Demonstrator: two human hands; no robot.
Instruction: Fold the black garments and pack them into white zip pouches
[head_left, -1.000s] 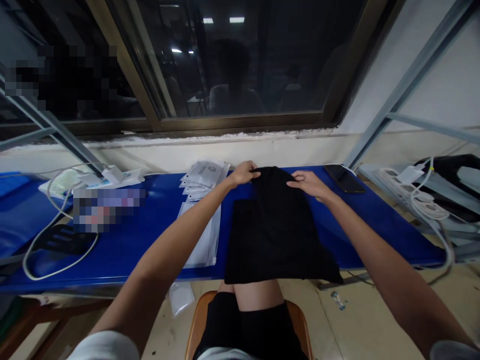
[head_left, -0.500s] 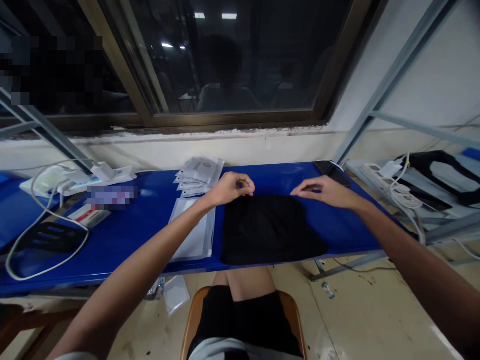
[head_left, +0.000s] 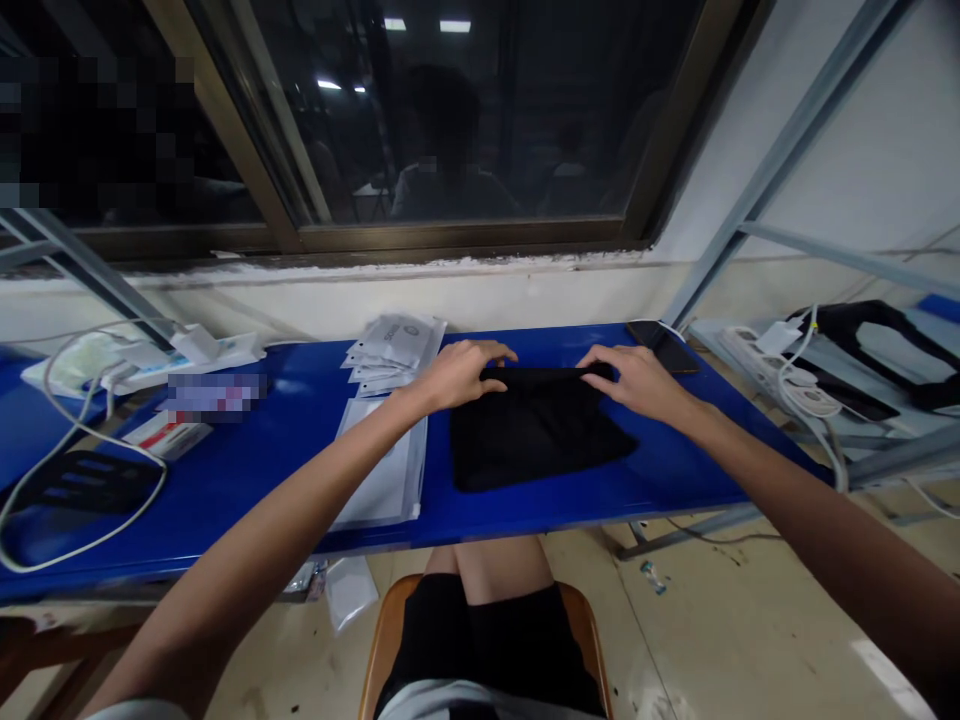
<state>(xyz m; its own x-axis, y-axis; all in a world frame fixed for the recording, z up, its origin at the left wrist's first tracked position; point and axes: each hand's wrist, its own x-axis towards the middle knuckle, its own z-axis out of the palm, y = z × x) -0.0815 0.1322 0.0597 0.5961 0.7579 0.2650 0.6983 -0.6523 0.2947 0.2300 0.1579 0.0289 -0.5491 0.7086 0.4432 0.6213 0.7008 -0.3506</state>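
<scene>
A piece of folded black cloth (head_left: 536, 430) lies on the blue table in front of me, its kind of garment not clear. My left hand (head_left: 466, 374) is at its far left corner, with thumb and fingers curled around the edge. At the far right corner, my right hand (head_left: 634, 378) has the fabric between thumb and fingertips. Left of the cloth lies a clear zip bag (head_left: 382, 470), and behind that is a stack of printed plastic packets (head_left: 397, 345).
The blue table (head_left: 262, 470) runs below a window. A phone (head_left: 664, 345) lies at the back right. Power strips with white cables (head_left: 161, 470) and a small box (head_left: 169, 437) are on the left. Metal frame posts (head_left: 720, 260) stand at both sides.
Both hands have closed on the cloth's far edge. Its near edge has shifted away from the table's front, and the cloth looks shorter front to back.
</scene>
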